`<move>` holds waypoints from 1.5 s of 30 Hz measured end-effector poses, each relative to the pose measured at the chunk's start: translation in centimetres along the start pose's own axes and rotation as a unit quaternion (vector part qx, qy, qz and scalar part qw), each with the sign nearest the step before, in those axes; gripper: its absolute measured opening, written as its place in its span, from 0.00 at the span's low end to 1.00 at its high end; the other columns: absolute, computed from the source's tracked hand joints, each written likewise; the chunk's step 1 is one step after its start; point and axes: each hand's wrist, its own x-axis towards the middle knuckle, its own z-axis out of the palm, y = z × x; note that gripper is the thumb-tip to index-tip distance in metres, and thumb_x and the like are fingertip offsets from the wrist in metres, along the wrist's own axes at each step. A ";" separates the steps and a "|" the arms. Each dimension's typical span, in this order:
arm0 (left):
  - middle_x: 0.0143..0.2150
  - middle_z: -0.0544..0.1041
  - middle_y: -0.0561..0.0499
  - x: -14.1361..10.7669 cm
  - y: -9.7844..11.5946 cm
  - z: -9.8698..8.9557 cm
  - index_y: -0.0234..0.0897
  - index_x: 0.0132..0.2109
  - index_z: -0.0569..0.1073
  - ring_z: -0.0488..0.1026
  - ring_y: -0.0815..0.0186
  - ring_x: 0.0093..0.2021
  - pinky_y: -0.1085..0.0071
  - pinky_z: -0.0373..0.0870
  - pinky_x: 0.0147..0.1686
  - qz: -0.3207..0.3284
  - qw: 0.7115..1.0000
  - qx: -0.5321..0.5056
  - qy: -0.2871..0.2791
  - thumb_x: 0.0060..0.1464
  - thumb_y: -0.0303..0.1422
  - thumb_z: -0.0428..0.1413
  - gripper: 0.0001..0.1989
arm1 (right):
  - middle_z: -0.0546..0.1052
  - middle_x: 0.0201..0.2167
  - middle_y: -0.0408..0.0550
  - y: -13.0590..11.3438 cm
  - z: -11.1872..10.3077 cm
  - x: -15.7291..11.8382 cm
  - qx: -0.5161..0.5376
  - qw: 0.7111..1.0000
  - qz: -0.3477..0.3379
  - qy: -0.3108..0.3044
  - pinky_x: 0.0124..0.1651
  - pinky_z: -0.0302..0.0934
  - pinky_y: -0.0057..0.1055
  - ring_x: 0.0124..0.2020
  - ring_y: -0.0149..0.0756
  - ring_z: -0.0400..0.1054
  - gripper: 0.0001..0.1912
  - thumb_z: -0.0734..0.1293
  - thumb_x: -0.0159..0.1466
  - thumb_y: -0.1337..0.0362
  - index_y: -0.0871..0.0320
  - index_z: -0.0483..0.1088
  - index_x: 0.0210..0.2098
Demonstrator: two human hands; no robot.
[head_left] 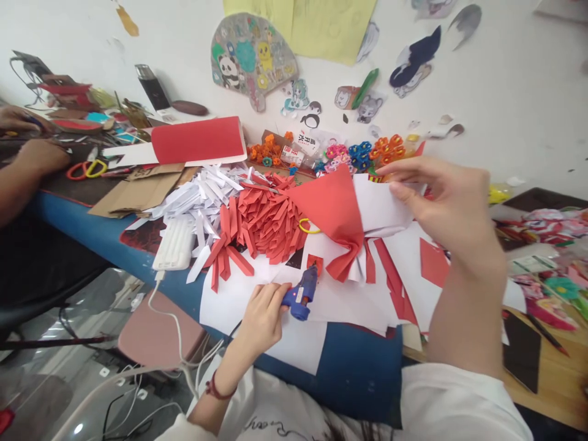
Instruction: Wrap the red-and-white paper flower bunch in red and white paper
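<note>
My left hand point(261, 318) is wrapped round the handle of a small blue hot glue gun point(301, 294), its nozzle pointing up over a small red square on white paper sheets point(351, 300). My right hand point(438, 193) is raised and pinches the white edge of a gathered red and white paper piece point(335, 211), fanned at the top and bunched at its lower end. Left of it lies a heap of folded red paper strips point(271, 214) beside a pile of white folded strips point(197, 193). A yellow scissor loop point(309, 226) pokes out beside the red paper.
A white power strip point(174, 243) with a cable stands at the table's front edge. Cardboard point(138, 190), scissors point(87, 169) and a red roll point(199, 139) lie left. Another person's hand point(43, 156) is at far left. Colourful paper flowers point(361, 156) line the wall.
</note>
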 end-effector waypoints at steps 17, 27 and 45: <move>0.59 0.72 0.39 0.7 1.3 -1.1 0.34 0.66 0.60 0.69 0.51 0.55 0.55 0.62 0.52 -0.020 0.977 0.181 -0.110 0.63 0.45 0.53 0.30 | 0.80 0.42 0.44 -1.0 0.7 0.2 0.023 0.999 -0.033 -0.012 0.51 0.70 0.38 0.44 0.40 0.76 0.12 0.65 0.65 0.70 0.52 0.77 0.44; 0.61 0.71 0.41 18.5 2.0 -6.0 0.39 0.63 0.65 0.66 0.52 0.59 0.56 0.59 0.56 -0.037 0.974 0.015 0.224 0.60 0.43 0.58 0.27 | 0.80 0.41 0.46 -0.1 0.7 0.7 0.014 1.000 -0.026 -0.003 0.51 0.70 0.37 0.43 0.40 0.76 0.09 0.66 0.65 0.66 0.53 0.76 0.44; 0.49 0.78 0.51 26.8 2.4 -6.0 0.40 0.34 0.71 0.68 0.58 0.52 0.61 0.59 0.52 0.129 0.972 -0.078 0.178 0.55 0.35 0.63 0.08 | 0.81 0.39 0.43 1.5 1.1 2.0 0.055 0.998 -0.012 0.015 0.51 0.70 0.32 0.41 0.37 0.77 0.12 0.68 0.61 0.71 0.55 0.78 0.43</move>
